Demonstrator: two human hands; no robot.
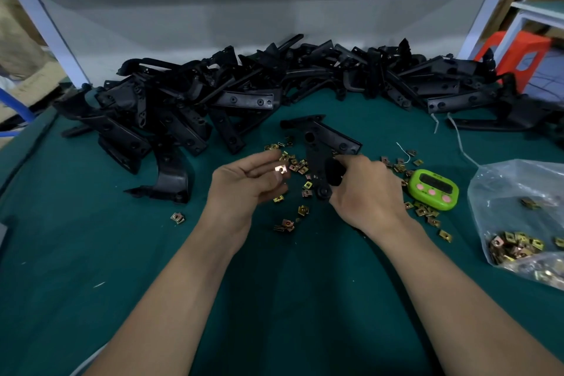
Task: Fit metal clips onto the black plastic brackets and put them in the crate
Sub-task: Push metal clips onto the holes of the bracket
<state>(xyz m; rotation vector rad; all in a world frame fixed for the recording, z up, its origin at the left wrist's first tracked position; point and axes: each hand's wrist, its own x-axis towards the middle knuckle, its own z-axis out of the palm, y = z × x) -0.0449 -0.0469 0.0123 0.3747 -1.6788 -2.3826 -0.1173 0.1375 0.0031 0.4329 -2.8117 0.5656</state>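
Note:
My right hand [364, 189] grips a black plastic bracket [320, 146] by its lower end and holds it upright above the green mat. A black finger cover shows on that hand's thumb. Just left of the bracket, my left hand [244, 181] pinches one small metal clip [281, 168] between thumb and fingertips. Several loose brass-coloured metal clips [300, 189] lie scattered on the mat under and between both hands. No crate is in view.
A long heap of black brackets [244, 85] runs across the back of the mat. One bracket [166, 183] lies alone at the left. A green timer [433, 189] sits to the right, beside a clear bag of clips [525, 232]. An orange stool [518, 55] stands beyond the table.

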